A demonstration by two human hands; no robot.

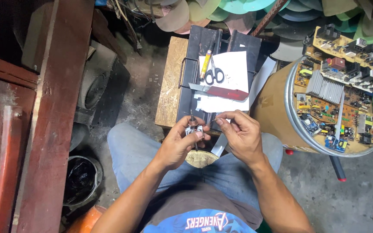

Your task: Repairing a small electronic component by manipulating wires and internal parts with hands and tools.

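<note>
— Holding what, exactly?
— The left hand [178,144] grips a small motor armature [193,125] with a copper end, fingers closed around it, above the lap.
— And the other?
— The right hand [240,136] pinches a thin wire [210,124] just right of it (barely visible). Farther off, scissors [213,74] lie on white paper [232,71].
</note>
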